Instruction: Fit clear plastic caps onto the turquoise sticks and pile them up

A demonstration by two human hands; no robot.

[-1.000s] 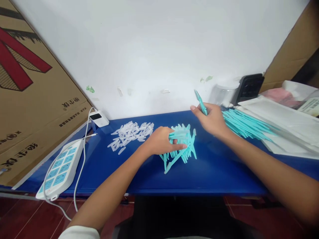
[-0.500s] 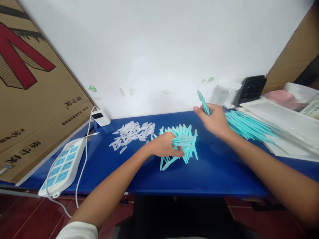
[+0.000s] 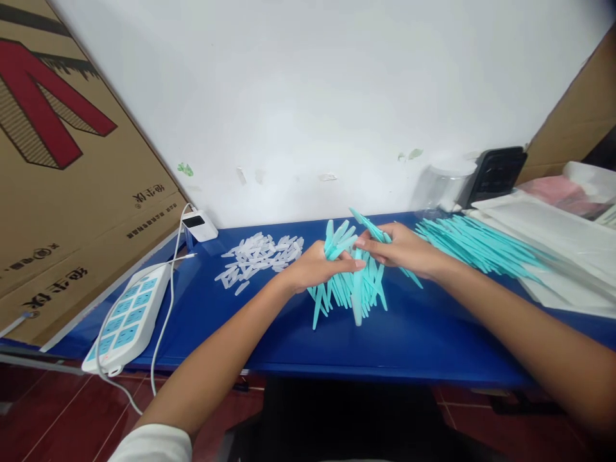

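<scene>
The person's left hand (image 3: 312, 266) is clamped on a fan of teal sticks (image 3: 339, 236), their tips spreading up beyond the thumb; the right hand (image 3: 404, 249) is closed round a slim teal bundle (image 3: 366, 224), its upper end slanting toward the wall (image 3: 312, 96) and its lower end showing beneath the palm; the fingertips nearly meet over the loose teal pile (image 3: 344, 294), where one stick points down toward the near edge, though which hand grips it cannot be told; translucent pieces (image 3: 260, 253) lie just left of the left hand, a teal sheaf (image 3: 476, 244) beyond the right wrist; bare blue table (image 3: 399, 343) stretches between pile and near edge.
</scene>
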